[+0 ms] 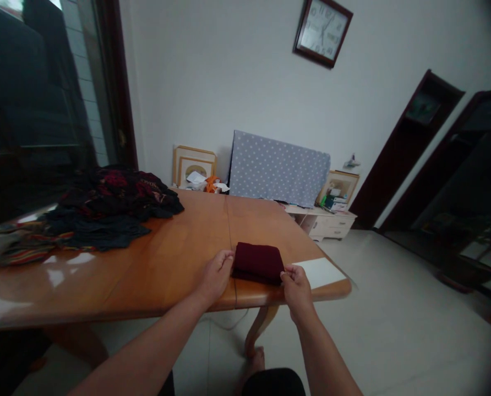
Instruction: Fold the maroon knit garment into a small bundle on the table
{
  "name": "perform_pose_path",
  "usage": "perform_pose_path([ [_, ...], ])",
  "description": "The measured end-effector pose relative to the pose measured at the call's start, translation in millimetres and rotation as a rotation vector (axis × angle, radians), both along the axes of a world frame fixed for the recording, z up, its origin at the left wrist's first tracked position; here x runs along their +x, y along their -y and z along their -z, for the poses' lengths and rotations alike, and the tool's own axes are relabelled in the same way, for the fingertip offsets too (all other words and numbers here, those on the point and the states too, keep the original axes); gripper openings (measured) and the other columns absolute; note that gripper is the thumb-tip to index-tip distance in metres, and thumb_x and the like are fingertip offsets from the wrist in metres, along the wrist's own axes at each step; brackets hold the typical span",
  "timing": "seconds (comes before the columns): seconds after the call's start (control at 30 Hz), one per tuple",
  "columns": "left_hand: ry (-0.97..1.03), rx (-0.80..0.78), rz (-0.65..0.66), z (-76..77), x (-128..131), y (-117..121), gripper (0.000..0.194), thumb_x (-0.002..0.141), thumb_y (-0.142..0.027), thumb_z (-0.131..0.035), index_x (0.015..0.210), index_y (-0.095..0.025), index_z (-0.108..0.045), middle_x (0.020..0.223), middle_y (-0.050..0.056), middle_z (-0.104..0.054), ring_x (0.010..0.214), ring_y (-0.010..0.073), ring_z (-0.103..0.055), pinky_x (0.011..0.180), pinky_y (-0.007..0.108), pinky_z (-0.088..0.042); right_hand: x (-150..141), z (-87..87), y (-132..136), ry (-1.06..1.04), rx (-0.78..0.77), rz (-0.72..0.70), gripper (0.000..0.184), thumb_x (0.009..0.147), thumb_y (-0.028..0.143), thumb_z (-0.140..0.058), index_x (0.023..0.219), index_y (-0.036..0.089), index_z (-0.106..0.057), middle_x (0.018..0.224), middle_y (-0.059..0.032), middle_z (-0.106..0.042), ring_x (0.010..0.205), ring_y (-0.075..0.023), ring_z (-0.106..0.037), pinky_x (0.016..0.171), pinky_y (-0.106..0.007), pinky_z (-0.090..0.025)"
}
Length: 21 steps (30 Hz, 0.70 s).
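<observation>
A folded dark maroon cloth lies flat on the wooden desk, close to its near edge, with its long axis running left to right, roughly parallel to that edge. The left hand sits at its left end and the right hand at its right end, so neither is clearly nearer, and both touch it. The left fingers lie pressed together against the cloth's end, while the right fingers curl over the opposite corner (whether either hand is actually pinching the fabric, I cannot tell from this view). A white card lies just beside the right hand, towards the desk's right corner, leaving little wood on that side. To the left, a long run of polished wood separates the cloth from a heaped pile of dark patterned clothes, and more wood stretches behind it.
</observation>
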<state>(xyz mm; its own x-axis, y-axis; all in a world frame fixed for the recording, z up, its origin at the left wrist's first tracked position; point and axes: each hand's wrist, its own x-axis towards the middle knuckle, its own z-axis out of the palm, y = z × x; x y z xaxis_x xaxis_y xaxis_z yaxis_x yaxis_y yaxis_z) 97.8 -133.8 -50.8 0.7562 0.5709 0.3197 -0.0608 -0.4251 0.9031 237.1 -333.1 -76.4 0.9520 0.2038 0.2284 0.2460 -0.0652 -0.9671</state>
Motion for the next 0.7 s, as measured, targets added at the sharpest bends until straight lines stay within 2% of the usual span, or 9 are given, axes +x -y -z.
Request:
perform_pose_path([
  [0.23, -0.118, 0.118, -0.01, 0.4, -0.8, 4.0, 0.034, 0.09, -0.051, -0.054, 0.095, -0.02, -0.067, 0.089, 0.005, -0.071, 0.08, 0.0176, -0.063, 0.07, 0.027, -0.044, -1.7, 2.4, 3.0, 0.03, -0.021, 0.001, 0.031, 0.075, 0.038, -0.062, 0.101, 0.023, -0.057, 0.085, -0.0014, -0.066, 0.077, -0.02, -0.061, 0.069, -0.031, -0.048],
  [0.37, -0.152, 0.168, -0.062, -0.6, -3.7, 3.9, 0.036, 0.089, -0.055, -0.054, 0.088, -0.021, -0.067, 0.084, 0.005, -0.07, 0.075, 0.0173, -0.06, 0.064, 0.027, -0.038, -2.2, 4.3, 4.1, 0.026, -0.037, -0.005, 0.033, 0.076, 0.04, -0.061, 0.102, 0.022, -0.056, 0.085, -0.001, -0.067, 0.077, -0.0198, -0.061, 0.069, -0.031, -0.048],
  [0.5, -0.166, 0.204, -0.12, -6.0, -6.9, 4.7, 0.029, 0.086, -0.049, -0.058, 0.076, -0.023, -0.065, 0.077, 0.003, -0.068, 0.073, 0.0185, -0.057, 0.064, 0.028, -0.034, -0.6, 6.1, 4.7, 0.043, -0.066, 0.017, 0.033, 0.075, 0.04, -0.061, 0.102, 0.022, -0.057, 0.085, -0.0013, -0.067, 0.077, -0.0196, -0.061, 0.07, -0.031, -0.048],
  [0.7, -0.241, 0.253, -0.17, -9.1, -7.4, 7.2, 0.016, 0.077, -0.033, -0.062, 0.065, -0.023, -0.06, 0.069, 0.001, -0.066, 0.072, 0.0195, -0.057, 0.072, 0.031, -0.035, -3.3, 6.1, 5.1, 0.049, -0.076, 0.024, 0.03, 0.074, 0.038, -0.061, 0.099, 0.021, -0.058, 0.084, -0.0014, -0.067, 0.077, -0.0197, -0.061, 0.068, -0.031, -0.048],
])
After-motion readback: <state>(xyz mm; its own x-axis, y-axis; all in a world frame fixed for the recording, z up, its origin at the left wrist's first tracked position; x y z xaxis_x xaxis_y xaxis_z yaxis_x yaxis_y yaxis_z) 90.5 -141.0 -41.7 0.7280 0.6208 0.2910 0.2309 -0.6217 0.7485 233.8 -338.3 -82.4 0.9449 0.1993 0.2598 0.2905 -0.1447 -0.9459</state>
